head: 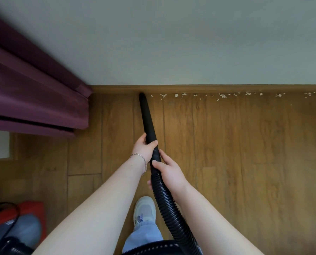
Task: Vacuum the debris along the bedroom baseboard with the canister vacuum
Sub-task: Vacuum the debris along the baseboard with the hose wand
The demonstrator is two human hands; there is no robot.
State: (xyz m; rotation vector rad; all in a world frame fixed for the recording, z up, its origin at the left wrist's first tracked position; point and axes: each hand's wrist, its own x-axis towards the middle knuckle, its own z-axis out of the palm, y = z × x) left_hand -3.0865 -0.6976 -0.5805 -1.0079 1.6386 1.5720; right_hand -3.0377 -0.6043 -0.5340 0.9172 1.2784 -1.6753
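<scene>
The black nozzle (147, 116) is gripped by the left hand (143, 149); just behind, the right hand (170, 171) is closed around the hose (169, 207). Ahead, the tip touches the baseboard (208, 88), crumbs (221, 95) to its right.

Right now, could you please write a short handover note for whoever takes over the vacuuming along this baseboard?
Left hand: grip on the black nozzle, forward.
Right hand: grip where the nozzle meets the ribbed hose.
Nozzle tip sits at the baseboard, near the purple curtain.
Done: floor from tip to curtain looks clean.
Left: pale debris strung along the baseboard to the right of the tip.
</scene>
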